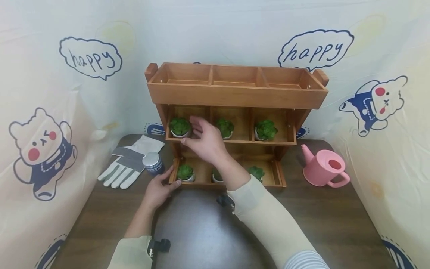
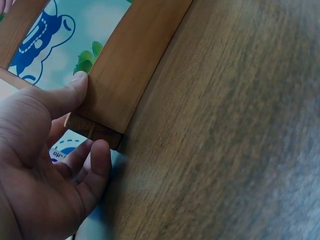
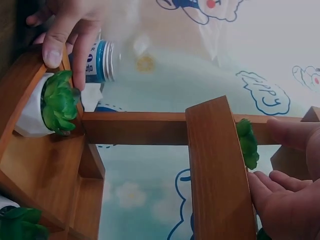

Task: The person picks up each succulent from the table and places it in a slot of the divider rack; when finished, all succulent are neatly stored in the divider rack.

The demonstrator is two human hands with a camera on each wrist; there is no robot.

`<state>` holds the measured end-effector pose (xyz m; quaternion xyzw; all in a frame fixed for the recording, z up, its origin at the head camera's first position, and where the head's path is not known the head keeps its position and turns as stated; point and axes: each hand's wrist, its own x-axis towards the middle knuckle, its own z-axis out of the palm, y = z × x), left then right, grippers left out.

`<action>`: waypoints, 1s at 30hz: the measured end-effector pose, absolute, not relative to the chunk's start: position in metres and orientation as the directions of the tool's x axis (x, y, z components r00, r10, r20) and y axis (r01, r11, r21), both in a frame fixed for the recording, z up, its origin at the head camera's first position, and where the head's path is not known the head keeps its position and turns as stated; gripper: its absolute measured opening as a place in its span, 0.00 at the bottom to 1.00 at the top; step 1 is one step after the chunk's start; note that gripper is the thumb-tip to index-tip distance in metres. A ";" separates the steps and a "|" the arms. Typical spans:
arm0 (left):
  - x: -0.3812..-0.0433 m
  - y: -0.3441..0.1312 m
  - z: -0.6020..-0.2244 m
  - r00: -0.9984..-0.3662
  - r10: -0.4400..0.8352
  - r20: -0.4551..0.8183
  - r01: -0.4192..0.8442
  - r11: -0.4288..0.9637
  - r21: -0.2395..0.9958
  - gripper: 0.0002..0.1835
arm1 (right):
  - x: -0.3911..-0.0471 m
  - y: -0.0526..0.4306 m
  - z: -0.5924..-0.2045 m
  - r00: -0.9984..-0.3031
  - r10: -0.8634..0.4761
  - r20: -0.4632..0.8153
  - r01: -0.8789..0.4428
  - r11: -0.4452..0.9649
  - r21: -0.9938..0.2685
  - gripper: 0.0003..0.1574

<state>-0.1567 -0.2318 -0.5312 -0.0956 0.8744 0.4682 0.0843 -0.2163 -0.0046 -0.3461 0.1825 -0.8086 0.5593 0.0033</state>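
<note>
A three-tier wooden plant stand (image 1: 235, 96) stands on the table. At its lower left corner my left hand (image 1: 158, 192) grips the bottom tray, thumb on the front board (image 2: 127, 60) and fingers curled around the end. My right hand (image 1: 208, 144) is at the middle tier, beside the left potted succulent (image 1: 180, 127), its thumb and fingers spread with nothing between them. In the right wrist view this succulent (image 3: 247, 143) shows behind the board, near the fingertips. Two more succulents, a middle one (image 1: 225, 127) and a right one (image 1: 266, 130), share that tier.
The bottom tray holds a left succulent (image 1: 186, 173) and others partly behind my right arm. The top tier has three bare compartments. Left of the stand are a blue jar (image 1: 153, 163) and work gloves (image 1: 129, 162); a pink watering can (image 1: 324, 168) stands at right.
</note>
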 end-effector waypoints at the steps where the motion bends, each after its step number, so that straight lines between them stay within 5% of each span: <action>1: -0.157 -0.232 -0.531 -0.967 -0.089 -0.237 -0.247 0.543 0.803 0.45 | -0.215 -0.003 -0.347 -0.933 -0.290 0.214 -0.297 0.284 -0.911 0.44; 16: -0.158 -0.234 -0.526 -0.963 -0.091 -0.254 -0.262 0.544 0.797 0.45 | -0.184 0.031 -0.364 -0.913 -0.305 0.272 -0.313 0.093 -0.945 0.38; 30: -0.157 -0.235 -0.525 -0.978 -0.067 -0.200 -0.195 0.647 0.737 0.45 | -0.164 0.094 -0.408 -0.899 -0.308 0.310 -0.341 0.053 -0.939 0.36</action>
